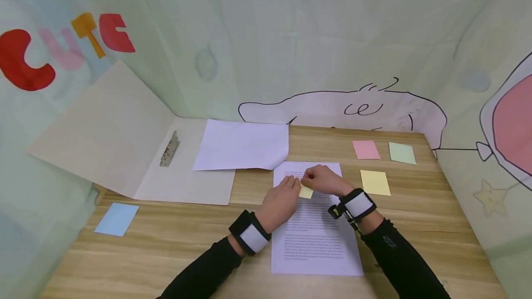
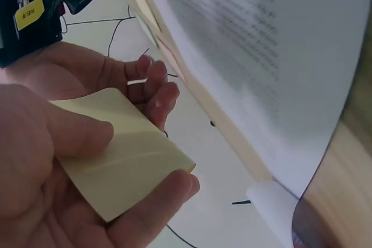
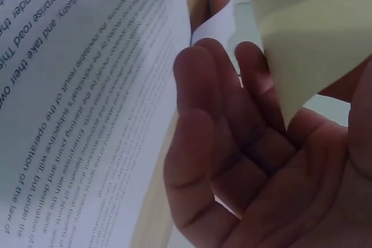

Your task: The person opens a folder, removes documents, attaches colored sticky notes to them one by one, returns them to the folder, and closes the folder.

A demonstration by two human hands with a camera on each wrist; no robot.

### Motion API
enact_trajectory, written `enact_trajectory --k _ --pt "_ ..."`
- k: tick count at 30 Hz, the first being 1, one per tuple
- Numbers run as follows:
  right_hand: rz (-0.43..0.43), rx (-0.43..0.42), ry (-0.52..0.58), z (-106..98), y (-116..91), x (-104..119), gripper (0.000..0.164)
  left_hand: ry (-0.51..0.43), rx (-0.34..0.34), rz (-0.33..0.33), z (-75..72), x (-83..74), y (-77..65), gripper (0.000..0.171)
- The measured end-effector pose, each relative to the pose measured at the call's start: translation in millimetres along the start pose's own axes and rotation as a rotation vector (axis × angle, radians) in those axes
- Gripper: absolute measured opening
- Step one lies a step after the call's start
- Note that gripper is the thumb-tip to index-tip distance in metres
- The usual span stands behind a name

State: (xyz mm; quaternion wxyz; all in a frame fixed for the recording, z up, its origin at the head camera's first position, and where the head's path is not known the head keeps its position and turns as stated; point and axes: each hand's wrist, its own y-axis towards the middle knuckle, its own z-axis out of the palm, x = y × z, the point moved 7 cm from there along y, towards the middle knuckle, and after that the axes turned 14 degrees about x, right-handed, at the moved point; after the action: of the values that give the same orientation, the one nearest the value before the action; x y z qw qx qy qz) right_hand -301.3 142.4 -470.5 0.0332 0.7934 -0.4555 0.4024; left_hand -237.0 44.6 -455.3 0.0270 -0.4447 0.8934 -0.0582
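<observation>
Both hands come together at a small yellow sticky note, above a printed sheet of paper. My left hand holds the note between thumb and fingers; in the left wrist view the thumb lies flat on the note, which shows a faint crease line. From the right, my right hand pinches the note's upper edge, its other fingers loosely curled. The right thumb's contact is partly hidden. In the right wrist view the note hangs over the palm, one corner pointing down.
Pink, green and yellow pads lie at the right, a blue one at the left. An open folder with a metal clip leans against the left wall. A white sheet overlaps it.
</observation>
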Motion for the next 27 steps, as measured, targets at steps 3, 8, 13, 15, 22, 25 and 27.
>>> enact_trajectory --k 3,8,13,15,22,25,27 --pt "-0.005 0.001 -0.031 2.5 6.5 -1.8 0.016 -0.01 0.003 0.009 5.5 0.4 1.2 0.035" --pt "-0.005 0.006 -0.07 5.2 17.5 -9.5 0.015 0.021 -0.021 0.019 11.1 3.1 3.0 0.029" --pt "0.019 0.004 -0.076 4.9 30.5 -16.8 0.013 0.078 -0.012 0.01 12.4 7.4 5.6 0.02" --pt "0.035 0.001 -0.08 2.8 36.1 -18.1 0.014 0.101 -0.021 0.014 12.6 8.2 8.9 0.013" --pt "0.094 -0.031 -0.127 -2.3 49.2 -19.6 0.014 0.134 -0.02 0.018 19.2 10.2 24.8 0.014" --pt "0.134 -0.029 -0.115 -1.0 52.2 -22.3 0.014 0.143 -0.009 0.014 21.9 10.6 29.6 0.017" --pt "0.166 -0.031 -0.112 -0.8 53.6 -24.6 0.014 0.142 -0.004 0.005 22.2 11.5 31.9 0.017"
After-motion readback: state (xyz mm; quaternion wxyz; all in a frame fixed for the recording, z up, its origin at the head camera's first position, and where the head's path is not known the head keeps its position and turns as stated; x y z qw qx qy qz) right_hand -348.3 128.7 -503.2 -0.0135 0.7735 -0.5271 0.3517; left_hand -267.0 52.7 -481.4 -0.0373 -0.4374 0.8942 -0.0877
